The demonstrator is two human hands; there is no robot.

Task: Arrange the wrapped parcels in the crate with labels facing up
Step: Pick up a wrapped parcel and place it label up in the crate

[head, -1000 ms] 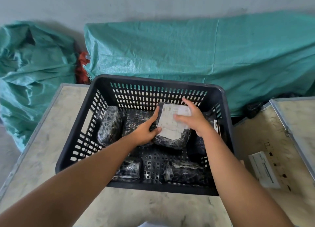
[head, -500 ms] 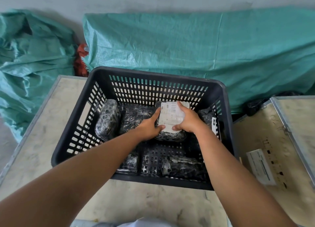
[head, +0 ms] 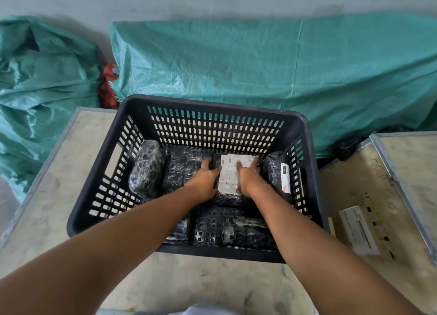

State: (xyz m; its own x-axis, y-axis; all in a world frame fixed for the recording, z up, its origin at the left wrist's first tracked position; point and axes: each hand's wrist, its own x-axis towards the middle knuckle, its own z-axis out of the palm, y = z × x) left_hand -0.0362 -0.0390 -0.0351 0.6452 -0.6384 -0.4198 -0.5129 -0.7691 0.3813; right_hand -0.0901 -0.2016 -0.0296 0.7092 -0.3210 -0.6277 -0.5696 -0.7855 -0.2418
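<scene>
Both hands — left hand point(head: 205, 179), right hand point(head: 248, 178) — clamp the sides of the labelled parcel point(head: 230, 172), label up, against the crate point(head: 212, 104) back wall. Looks light and squishy, wrap slick — grip the long edges.

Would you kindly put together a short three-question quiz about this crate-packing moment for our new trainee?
1. True or false: the label on the parcel between the two hands faces up.
2. Where does the parcel stand whose label faces sideways? A) against the crate's right wall B) on the table outside the crate C) against the crate's left wall
3. Fill in: the left hand and the right hand press on opposite ___ of the labelled parcel inside the black crate.

Key: 1 true; 2 A; 3 sides
</scene>
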